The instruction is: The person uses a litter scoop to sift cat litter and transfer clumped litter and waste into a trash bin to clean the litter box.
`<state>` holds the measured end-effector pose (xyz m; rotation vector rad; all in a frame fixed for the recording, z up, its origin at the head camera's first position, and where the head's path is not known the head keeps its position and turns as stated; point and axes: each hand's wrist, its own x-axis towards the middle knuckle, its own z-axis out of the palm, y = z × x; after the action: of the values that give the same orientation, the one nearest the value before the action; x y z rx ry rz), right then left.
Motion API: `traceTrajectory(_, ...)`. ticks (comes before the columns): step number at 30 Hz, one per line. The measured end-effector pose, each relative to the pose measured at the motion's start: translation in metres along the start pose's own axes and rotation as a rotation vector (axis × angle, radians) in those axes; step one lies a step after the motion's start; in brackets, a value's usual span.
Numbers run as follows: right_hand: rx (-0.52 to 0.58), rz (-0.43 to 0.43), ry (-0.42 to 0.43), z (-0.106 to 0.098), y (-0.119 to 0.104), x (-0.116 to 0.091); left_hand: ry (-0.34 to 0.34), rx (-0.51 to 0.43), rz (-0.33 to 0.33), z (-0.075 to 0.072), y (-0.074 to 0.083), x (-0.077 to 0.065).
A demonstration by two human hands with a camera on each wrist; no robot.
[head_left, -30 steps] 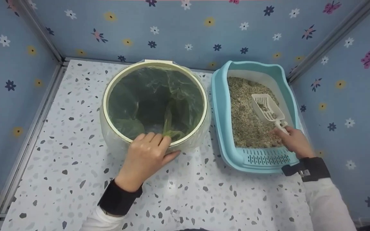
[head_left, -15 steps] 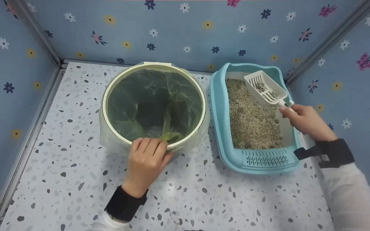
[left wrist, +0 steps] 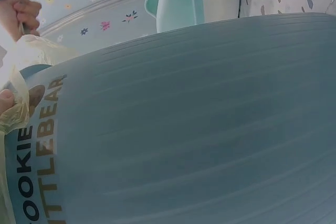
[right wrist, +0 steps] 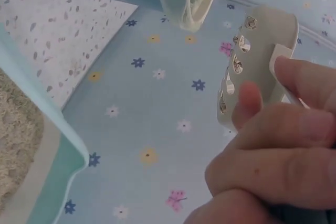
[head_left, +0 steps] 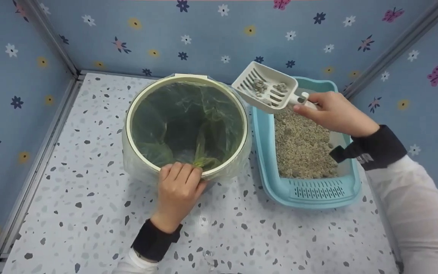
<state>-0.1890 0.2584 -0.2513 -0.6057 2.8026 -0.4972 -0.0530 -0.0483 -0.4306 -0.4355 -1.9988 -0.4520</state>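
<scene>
In the head view my left hand (head_left: 179, 190) curls its fingers over the near rim of a round trash can (head_left: 129, 125) lined with a thin greenish bag (head_left: 154, 152). My right hand (head_left: 337, 114) grips the handle of a white slotted litter scoop (head_left: 270, 89), raised over the far left part of the litter box and reaching toward the can. Several grey clumps (head_left: 259, 86) lie in the scoop. Below it, the blue litter box (head_left: 262, 129) holds grainy brown litter (head_left: 304, 148). The right wrist view shows the scoop (right wrist: 268, 30) from underneath, fingers round its handle.
The can and litter box stand side by side on a speckled white floor (head_left: 234, 228). Blue floral panels (head_left: 219, 34) rise behind and at both sides. Lettering (left wrist: 44, 150) marks the can's blue-grey side in the left wrist view.
My right hand has lifted the scoop with clumps out of the litter and carried it up and left toward the can. My left hand has stayed at the can's near rim.
</scene>
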Motion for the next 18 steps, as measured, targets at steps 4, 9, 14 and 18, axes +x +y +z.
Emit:
traceTrajectory(4, -0.097, -0.122, -0.008, 0.003, -0.023, 0.016, 0.006, 0.003, -0.003, 0.0, 0.0, 0.0)
traceTrajectory(9, -0.281, -0.225, 0.032, 0.012, -0.051, 0.029, 0.013, 0.008, -0.006, 0.001, 0.0, -0.001)
traceTrajectory(14, -0.496, -0.368, 0.125, 0.026, -0.073, 0.037, 0.003, 0.006, -0.009, 0.001, 0.0, -0.001)
traceTrajectory(18, -0.667, -0.486, 0.207, 0.041, -0.087, 0.041, 0.005, 0.0, -0.01, 0.001, 0.0, 0.0)
